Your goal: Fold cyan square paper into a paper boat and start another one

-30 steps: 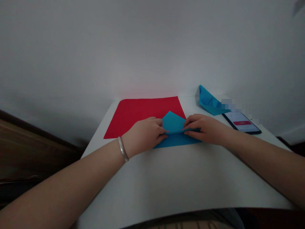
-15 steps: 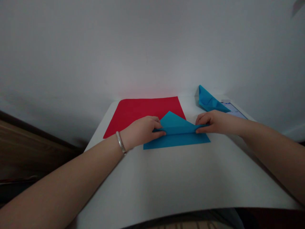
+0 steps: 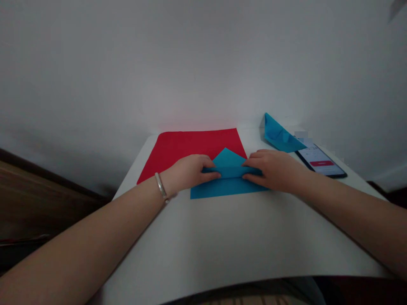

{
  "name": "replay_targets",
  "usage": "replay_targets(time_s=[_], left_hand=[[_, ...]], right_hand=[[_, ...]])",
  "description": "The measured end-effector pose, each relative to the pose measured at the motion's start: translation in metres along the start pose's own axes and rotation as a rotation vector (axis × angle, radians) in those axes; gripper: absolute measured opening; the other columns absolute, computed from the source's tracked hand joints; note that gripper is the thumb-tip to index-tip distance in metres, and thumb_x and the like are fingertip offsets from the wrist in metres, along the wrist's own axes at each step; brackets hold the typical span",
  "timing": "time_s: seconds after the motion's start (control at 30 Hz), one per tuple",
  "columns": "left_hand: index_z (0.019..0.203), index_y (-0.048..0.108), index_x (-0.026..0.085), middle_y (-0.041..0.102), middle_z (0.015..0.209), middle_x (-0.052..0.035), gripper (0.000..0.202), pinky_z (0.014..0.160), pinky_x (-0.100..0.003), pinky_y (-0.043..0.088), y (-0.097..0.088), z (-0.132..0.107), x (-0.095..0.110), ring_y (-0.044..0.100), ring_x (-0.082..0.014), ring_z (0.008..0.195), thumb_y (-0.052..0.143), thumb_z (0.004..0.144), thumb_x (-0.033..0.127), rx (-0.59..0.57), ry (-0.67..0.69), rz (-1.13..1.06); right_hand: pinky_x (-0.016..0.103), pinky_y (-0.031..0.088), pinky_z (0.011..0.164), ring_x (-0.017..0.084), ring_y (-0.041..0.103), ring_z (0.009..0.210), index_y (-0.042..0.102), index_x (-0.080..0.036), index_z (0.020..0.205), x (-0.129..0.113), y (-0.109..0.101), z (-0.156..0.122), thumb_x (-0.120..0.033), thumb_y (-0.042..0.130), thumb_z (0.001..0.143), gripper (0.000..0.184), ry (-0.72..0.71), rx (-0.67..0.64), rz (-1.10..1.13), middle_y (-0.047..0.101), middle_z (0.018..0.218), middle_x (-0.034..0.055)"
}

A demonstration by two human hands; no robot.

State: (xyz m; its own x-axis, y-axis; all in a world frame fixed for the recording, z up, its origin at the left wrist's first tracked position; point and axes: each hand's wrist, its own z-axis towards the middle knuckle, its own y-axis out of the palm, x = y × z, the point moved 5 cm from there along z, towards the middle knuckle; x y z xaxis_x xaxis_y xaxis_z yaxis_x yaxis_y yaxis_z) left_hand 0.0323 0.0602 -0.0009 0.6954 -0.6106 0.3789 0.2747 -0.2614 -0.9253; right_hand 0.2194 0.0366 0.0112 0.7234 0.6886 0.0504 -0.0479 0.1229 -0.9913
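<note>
A partly folded blue paper (image 3: 226,182) lies on the white table (image 3: 229,237), with a triangular peak at the back and a folded-up strip across its middle. My left hand (image 3: 187,173), a silver bangle on its wrist, pinches the left end of that strip. My right hand (image 3: 273,169) lies over the paper's right part, fingers pressed on the strip. Both hands are closed on the paper.
A red sheet (image 3: 190,148) lies behind the blue paper, reaching the wall. A finished blue paper boat (image 3: 280,136) sits at the back right, beside a lit phone (image 3: 321,162). A dark wooden surface (image 3: 38,199) borders the table on the left.
My right hand slid leftward along the folded strip, uncovering the phone. The strip has been folded higher, so less of the triangular peak shows.
</note>
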Motion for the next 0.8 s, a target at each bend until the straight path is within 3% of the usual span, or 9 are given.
replay_targets(time_s=[0.13, 0.37, 0.6, 0.8], left_hand=[[0.084, 0.068, 0.019, 0.061, 0.083, -0.0018, 0.035, 0.066, -0.026, 0.038, 0.002, 0.000, -0.001, 0.054, -0.0146, 0.072, 0.052, 0.086, 0.050, -0.004, -0.001, -0.028], [0.082, 0.066, 0.018, 0.061, 0.078, -0.0008, 0.034, 0.061, -0.025, 0.034, 0.000, 0.000, -0.002, 0.052, -0.0133, 0.068, 0.052, 0.087, 0.048, 0.046, -0.005, 0.007], [0.079, 0.067, 0.017, 0.061, 0.069, 0.0006, 0.034, 0.056, -0.024, 0.030, -0.001, 0.002, -0.003, 0.050, -0.0120, 0.062, 0.054, 0.086, 0.048, 0.048, -0.071, -0.013], [0.095, 0.069, 0.020, 0.069, 0.086, -0.0023, 0.032, 0.063, -0.025, 0.037, -0.001, 0.001, -0.002, 0.058, -0.0156, 0.074, 0.055, 0.086, 0.047, 0.065, -0.053, -0.003]], right_hand=[[0.035, 0.045, 0.074, 0.024, 0.062, 0.092, 0.068, -0.022, 0.104, -0.012, -0.002, 0.010, -0.039, 0.050, 0.088, 0.030, -0.045, -0.010, 0.088, 0.068, 0.101, 0.0072], [0.032, 0.044, 0.073, 0.022, 0.062, 0.087, 0.071, -0.023, 0.095, -0.002, 0.004, 0.030, -0.036, 0.056, 0.084, 0.023, 0.003, -0.150, 0.263, 0.069, 0.095, 0.0057], [0.030, 0.036, 0.058, 0.018, 0.059, 0.068, 0.069, -0.023, 0.085, -0.001, 0.003, 0.037, -0.041, 0.057, 0.081, 0.022, 0.102, -0.172, 0.322, 0.069, 0.079, 0.0029], [0.029, 0.037, 0.059, 0.019, 0.059, 0.070, 0.071, -0.021, 0.091, -0.001, 0.007, 0.041, -0.042, 0.059, 0.081, 0.026, 0.129, -0.151, 0.354, 0.070, 0.082, 0.0036]])
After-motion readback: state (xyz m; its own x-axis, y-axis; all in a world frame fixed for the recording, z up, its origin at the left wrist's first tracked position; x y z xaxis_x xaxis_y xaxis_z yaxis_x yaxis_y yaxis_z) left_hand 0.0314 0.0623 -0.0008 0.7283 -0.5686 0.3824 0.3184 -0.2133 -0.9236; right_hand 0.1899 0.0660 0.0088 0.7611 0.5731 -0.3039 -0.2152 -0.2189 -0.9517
